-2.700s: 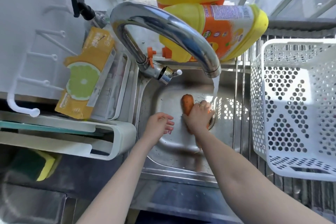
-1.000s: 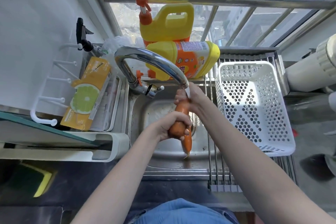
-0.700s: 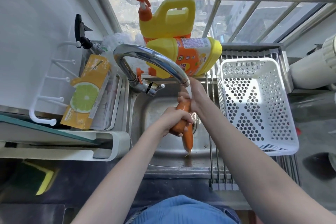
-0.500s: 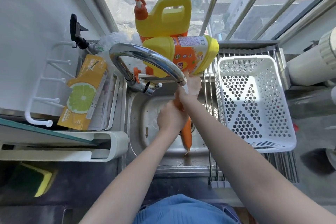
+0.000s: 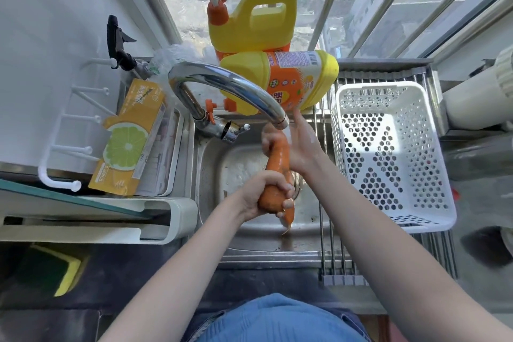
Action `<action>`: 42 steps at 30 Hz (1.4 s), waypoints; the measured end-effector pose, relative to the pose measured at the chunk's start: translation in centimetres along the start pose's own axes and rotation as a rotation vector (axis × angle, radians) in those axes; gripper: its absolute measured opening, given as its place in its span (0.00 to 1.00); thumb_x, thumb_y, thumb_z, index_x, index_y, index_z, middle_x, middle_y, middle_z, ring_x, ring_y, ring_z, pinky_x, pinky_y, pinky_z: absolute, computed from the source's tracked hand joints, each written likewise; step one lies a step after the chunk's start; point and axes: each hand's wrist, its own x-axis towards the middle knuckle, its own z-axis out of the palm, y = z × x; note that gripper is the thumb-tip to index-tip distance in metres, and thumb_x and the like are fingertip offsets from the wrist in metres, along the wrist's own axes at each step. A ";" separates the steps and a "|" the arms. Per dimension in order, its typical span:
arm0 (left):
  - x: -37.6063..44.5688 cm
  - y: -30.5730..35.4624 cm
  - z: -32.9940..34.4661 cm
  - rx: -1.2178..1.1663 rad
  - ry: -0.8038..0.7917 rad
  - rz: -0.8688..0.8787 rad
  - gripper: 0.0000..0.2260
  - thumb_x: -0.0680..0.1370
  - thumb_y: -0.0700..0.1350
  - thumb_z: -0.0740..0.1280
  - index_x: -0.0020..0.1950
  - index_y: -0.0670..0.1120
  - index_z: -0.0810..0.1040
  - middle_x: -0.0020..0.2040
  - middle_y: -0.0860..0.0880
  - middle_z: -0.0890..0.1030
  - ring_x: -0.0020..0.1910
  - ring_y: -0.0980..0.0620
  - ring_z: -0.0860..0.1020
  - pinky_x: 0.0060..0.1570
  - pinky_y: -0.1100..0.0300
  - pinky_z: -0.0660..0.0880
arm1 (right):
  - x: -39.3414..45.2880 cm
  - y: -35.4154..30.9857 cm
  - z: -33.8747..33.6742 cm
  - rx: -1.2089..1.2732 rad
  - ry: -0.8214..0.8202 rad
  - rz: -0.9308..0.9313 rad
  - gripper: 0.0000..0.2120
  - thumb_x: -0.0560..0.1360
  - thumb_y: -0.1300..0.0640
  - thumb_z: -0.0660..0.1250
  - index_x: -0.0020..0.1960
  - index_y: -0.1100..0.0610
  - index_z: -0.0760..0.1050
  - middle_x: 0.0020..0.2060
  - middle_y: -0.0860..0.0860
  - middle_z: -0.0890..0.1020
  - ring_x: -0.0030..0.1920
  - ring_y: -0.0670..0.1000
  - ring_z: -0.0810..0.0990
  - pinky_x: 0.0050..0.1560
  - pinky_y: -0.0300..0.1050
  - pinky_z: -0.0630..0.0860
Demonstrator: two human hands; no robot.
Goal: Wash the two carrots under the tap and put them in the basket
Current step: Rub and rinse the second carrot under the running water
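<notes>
Two carrots over the sink [image 5: 211,175]. Upper carrot [image 5: 277,158]: long axis running away from the person, far end under the tap [image 5: 236,89] spout, in the water stream. Lower carrot [image 5: 289,214]: mostly hidden beneath, tapered tip pointing toward the person. Left hand [image 5: 263,194]: fingers curled round the upper carrot's near end. Right hand [image 5: 299,144]: wrapped round the far end. Basket [image 5: 388,158]: white, perforated, on the rack right of the sink, no carrots inside.

I saw the tap [image 5: 230,86] arching low over the sink [image 5: 249,241], with the lying yellow bottle [image 5: 280,78] crowding behind it. To the right the white basket [image 5: 388,158] stood open-topped, with nothing above its mouth.
</notes>
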 end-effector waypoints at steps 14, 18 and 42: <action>1.4 -0.4 -1.3 0.444 0.290 -0.065 0.12 0.62 0.37 0.69 0.44 0.39 0.74 0.33 0.43 0.77 0.27 0.49 0.78 0.25 0.60 0.73 | -1.4 3.1 -0.1 -0.400 0.449 -0.217 0.13 0.81 0.52 0.61 0.38 0.54 0.66 0.21 0.47 0.68 0.20 0.46 0.67 0.30 0.42 0.70; 2.6 -0.6 0.1 0.625 0.508 -0.100 0.09 0.66 0.40 0.67 0.46 0.40 0.76 0.33 0.44 0.80 0.28 0.48 0.79 0.25 0.60 0.73 | -0.4 2.5 -0.1 -0.478 0.710 -0.241 0.13 0.77 0.58 0.61 0.34 0.55 0.67 0.18 0.48 0.66 0.18 0.47 0.65 0.25 0.40 0.69; 1.6 1.6 -0.3 0.140 0.060 -0.185 0.04 0.70 0.36 0.63 0.36 0.43 0.70 0.28 0.48 0.73 0.23 0.53 0.73 0.22 0.67 0.67 | 0.2 0.0 0.6 -0.237 0.261 -0.034 0.19 0.73 0.52 0.65 0.28 0.52 0.61 0.15 0.46 0.62 0.15 0.44 0.63 0.21 0.35 0.68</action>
